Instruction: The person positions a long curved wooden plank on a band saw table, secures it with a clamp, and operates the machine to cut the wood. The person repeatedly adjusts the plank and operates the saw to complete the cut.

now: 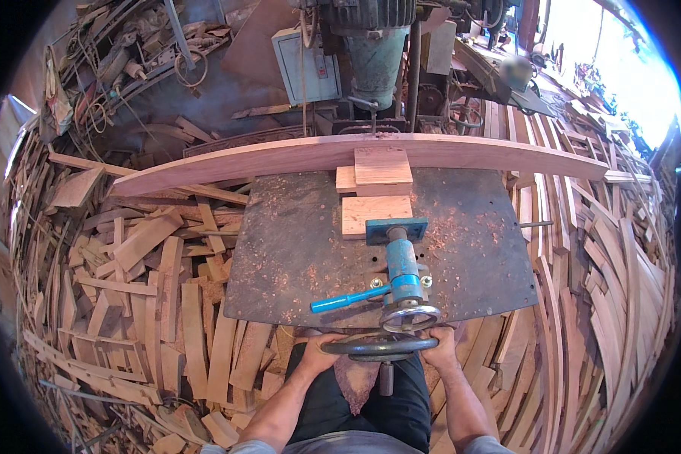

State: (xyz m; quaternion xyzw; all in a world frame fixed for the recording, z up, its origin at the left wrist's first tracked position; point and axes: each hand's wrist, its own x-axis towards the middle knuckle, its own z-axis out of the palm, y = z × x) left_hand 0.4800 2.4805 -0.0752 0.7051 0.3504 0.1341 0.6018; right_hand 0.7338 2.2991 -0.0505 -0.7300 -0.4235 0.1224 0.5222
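Observation:
My left hand grips the left side of a dark handwheel in front of the machine table. The wheel's opposite rim is in my right hand. Just above it sits a smaller shiny handwheel, at the near end of a blue screw clamp with a blue lever. The clamp's flat plate meets a wooden block. Beyond that, stacked blocks stand against a long, slightly curved board, which lies on edge across the far side of the table.
A green machine head hangs over the board's middle, beside a grey switch box. Offcuts heap up at left; long wooden strips cover the floor at right. Shavings dot the table. A rod sticks out at its right edge.

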